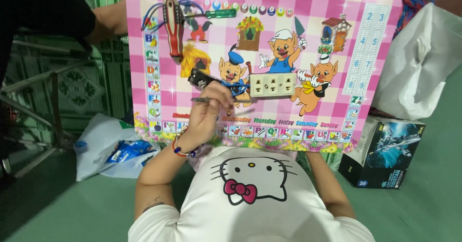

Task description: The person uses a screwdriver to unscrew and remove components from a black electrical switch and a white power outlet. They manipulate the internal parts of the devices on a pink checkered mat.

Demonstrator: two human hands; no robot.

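Note:
My left hand, with a beaded bracelet at the wrist, is closed around a thin grey metal tool over the pink checked table. Just beyond my fingers lie a black part with blue wires and a cream socket block with three outlets. My right forearm runs under the table's near edge, and that hand is hidden. Red-and-white-handled pliers and a green-handled screwdriver lie at the table's far left.
Another person's arm in a black sleeve reaches in at the table's far left corner. A white plastic bag and a dark box sit on the right. Another bag with a blue packet lies on the green floor at left.

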